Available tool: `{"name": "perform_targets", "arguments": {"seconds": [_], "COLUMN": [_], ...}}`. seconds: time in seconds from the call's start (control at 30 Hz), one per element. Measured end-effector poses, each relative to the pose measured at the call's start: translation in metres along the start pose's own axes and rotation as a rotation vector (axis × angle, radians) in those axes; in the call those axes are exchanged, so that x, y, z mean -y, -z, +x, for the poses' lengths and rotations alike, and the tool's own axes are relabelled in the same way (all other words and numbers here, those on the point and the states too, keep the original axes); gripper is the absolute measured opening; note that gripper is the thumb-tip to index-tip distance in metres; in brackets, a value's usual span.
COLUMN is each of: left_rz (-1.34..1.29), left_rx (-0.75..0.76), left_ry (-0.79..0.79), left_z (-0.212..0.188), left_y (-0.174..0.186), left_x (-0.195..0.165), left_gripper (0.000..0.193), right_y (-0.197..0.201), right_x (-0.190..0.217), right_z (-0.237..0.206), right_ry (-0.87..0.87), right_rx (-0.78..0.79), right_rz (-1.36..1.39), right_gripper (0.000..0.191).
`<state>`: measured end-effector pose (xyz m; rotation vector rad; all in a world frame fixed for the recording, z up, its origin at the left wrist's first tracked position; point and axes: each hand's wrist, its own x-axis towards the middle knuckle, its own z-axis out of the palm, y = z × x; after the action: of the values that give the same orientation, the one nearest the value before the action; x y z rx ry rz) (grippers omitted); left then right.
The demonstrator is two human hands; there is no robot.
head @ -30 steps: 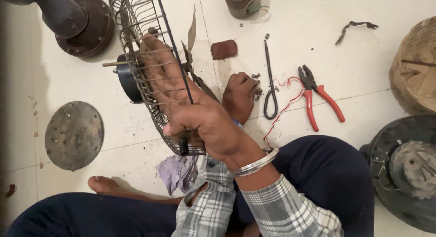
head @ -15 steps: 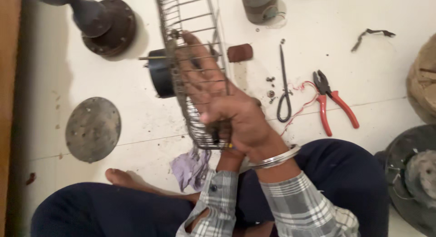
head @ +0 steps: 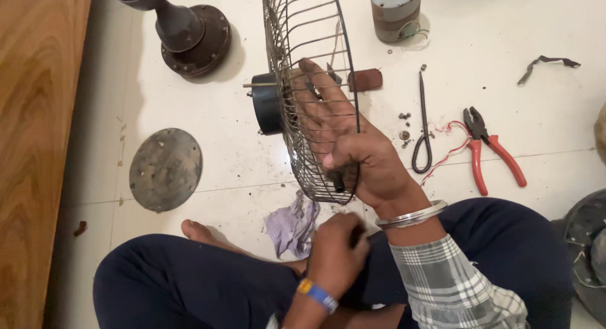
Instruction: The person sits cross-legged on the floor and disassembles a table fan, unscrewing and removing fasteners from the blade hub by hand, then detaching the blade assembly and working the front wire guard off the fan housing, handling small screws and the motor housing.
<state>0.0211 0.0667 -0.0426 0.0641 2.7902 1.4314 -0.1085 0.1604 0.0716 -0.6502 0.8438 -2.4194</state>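
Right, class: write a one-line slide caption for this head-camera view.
Seated person's right hand grips a wire fan guard; left hand below; red pliers nearby.

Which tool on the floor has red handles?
The pliers, lying to the right of the wire fan guard. The thin looped tool beside them is all black, with no coloured grips.

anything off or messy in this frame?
Yes. Loose screws and dark grit lie scattered on the floor beside the red pliers, and the fan guard in the right hand looks rusty and grimy.
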Motion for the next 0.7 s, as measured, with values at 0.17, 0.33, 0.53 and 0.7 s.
{"name": "perform_targets", "arguments": {"seconds": [0.17, 0.33, 0.53, 0.7], "left_rz": [-0.149, -0.396, -0.587, -0.715], "left_rx": [-0.143, -0.430, -0.524, -0.449], "left_ry": [0.285, 0.233, -0.001, -0.097], "left_z": [-0.010, 0.026, 0.093, 0.137], "left_y": [0.073, 0.130, 0.174, 0.168], "left_x": [0.009, 0.018, 0.003, -0.004], "left_gripper": [0.018, 0.012, 0.014, 0.014], "right_y": [0.002, 0.010, 0.000, 0.003], "right_x": [-0.004, -0.007, -0.006, -0.002], "right_z": [0.000, -0.006, -0.003, -0.003], "right_ry": [0.021, -0.004, 0.024, 0.001], "right_rx": [-0.005, -0.005, 0.007, 0.000], "right_rz": [0.012, 0.059, 0.063, 0.057], "right_gripper": [0.112, 0.111, 0.111, 0.114]}}
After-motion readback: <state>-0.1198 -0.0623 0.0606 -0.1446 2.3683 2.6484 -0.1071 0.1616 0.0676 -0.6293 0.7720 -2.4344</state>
